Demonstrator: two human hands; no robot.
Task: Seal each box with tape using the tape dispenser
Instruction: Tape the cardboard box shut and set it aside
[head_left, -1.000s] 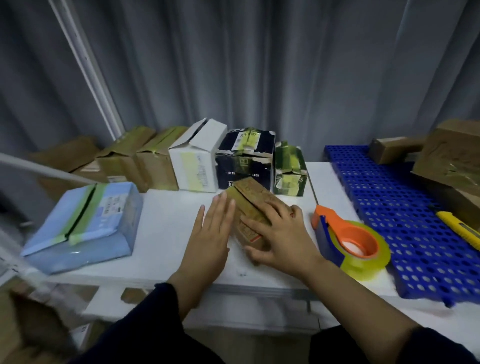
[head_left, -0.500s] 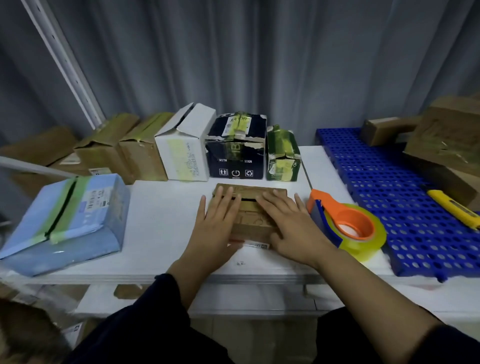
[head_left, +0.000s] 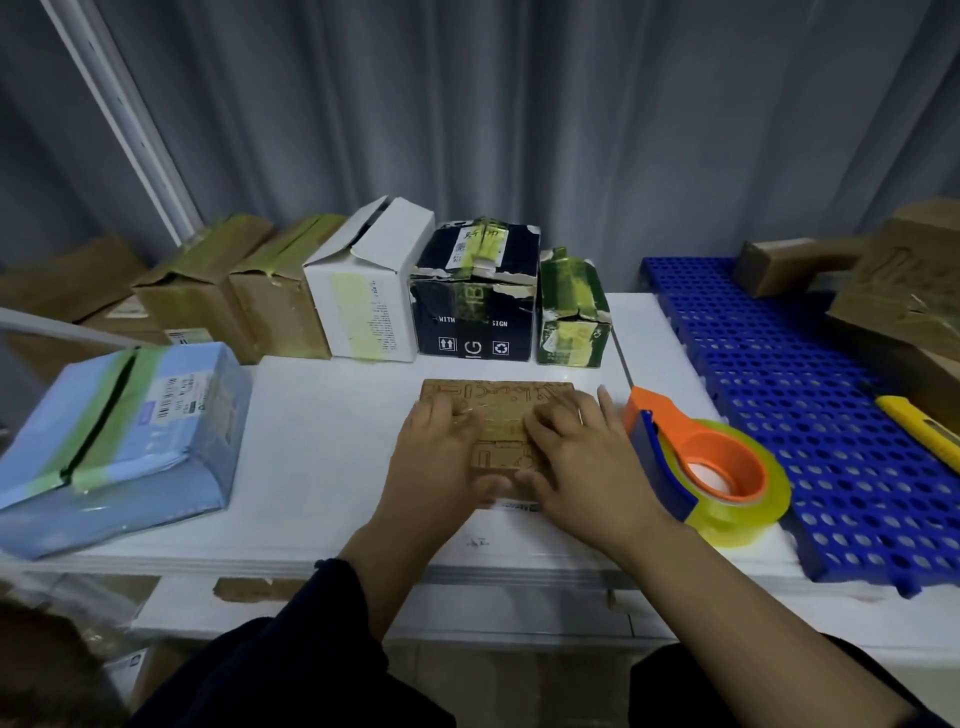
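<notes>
A small flat brown cardboard box (head_left: 498, 410) with printed lines lies in the middle of the white table (head_left: 322, 441). Both my hands are on it. My left hand (head_left: 441, 462) covers its left part with bent fingers, and my right hand (head_left: 582, 457) covers its right part; both thumbs sit at the box's near edge, so each hand holds it. The hands are blurred. The tape dispenser (head_left: 649, 415), orange and blue with a yellowish roll of tape, lies on the table just right of my right hand, untouched.
Taped boxes line the back: two brown boxes (head_left: 234, 291), a white box (head_left: 363, 291), a dark box (head_left: 472, 296), a green box (head_left: 571, 312). A blue parcel (head_left: 130, 431) sits left. A blue perforated mat (head_left: 779, 364) on the right carries a yellow utility knife (head_left: 919, 426) and brown boxes (head_left: 904, 291).
The small brown box was turned from a slant to square with the table edge. My fingers went from flat on its top to bent, thumbs now at its near edge.
</notes>
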